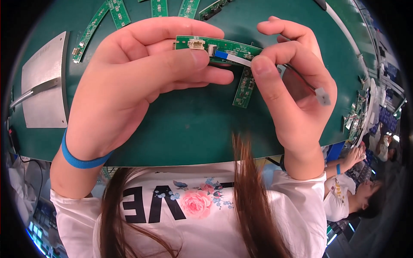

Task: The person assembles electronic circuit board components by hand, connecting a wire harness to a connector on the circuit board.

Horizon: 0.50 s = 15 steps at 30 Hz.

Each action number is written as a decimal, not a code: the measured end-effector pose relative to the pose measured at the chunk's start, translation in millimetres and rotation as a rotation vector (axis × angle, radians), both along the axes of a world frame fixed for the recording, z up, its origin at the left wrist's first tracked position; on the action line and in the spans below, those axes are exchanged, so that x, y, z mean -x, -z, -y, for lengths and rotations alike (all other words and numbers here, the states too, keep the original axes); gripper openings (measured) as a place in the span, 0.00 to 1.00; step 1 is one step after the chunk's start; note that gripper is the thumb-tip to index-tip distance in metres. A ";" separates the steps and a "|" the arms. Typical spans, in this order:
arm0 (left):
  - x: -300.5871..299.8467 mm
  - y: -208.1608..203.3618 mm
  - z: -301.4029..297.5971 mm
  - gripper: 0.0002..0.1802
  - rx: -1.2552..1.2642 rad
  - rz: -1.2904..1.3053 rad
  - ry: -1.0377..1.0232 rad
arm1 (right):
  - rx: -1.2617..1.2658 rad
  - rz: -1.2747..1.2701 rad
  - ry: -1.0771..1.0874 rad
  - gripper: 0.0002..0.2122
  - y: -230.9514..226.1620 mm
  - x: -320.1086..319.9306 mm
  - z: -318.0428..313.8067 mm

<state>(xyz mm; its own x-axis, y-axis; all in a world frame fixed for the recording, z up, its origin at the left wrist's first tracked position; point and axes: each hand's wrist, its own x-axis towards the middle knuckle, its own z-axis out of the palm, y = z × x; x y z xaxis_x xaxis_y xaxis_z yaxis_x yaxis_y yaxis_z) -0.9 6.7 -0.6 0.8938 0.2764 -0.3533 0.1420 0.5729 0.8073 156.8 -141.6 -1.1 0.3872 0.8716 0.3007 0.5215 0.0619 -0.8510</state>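
Head view, bench: dark green bench (189,137) under the work, a circuit board (234,46) held up above its middle.
Left hand: the left hand (127,81) pinches the board's left part, thumb in front, fingers behind.
Right hand: the right hand (297,107) pinches narrowly at the free end of a white ribbon cable (238,59); whether it also grips the board, I cannot tell.
Metal plate: grey metal plate (45,107), flat at the bench's left, tweezers (36,91) across it.
Second board: shorter green strip (244,90) below the held one; contact unclear.
Wire: dark wire (303,77) running past the right palm to a pale connector (322,96).
Blue tab: blue tab (221,54) on the ribbon, beside the board's socket (212,49).
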 end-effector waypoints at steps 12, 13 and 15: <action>-3.5 -0.5 3.5 0.20 0.034 -0.021 -0.044 | -0.020 0.004 -0.030 0.00 2.1 -4.3 -0.9; -2.6 1.1 3.1 0.20 0.026 -0.005 -0.040 | -0.021 0.007 -0.047 0.00 3.9 -4.7 -1.4; -1.6 3.2 2.7 0.21 0.017 0.008 -0.036 | -0.034 -0.016 -0.046 0.00 6.5 -3.1 -3.2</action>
<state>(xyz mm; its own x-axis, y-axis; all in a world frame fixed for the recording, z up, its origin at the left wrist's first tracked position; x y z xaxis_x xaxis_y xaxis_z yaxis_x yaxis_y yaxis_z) 0.7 4.0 -3.7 0.8863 0.3022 -0.3508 0.1143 0.5913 0.7983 159.9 -138.4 -7.6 0.3518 0.8781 0.3244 0.5039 0.1144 -0.8561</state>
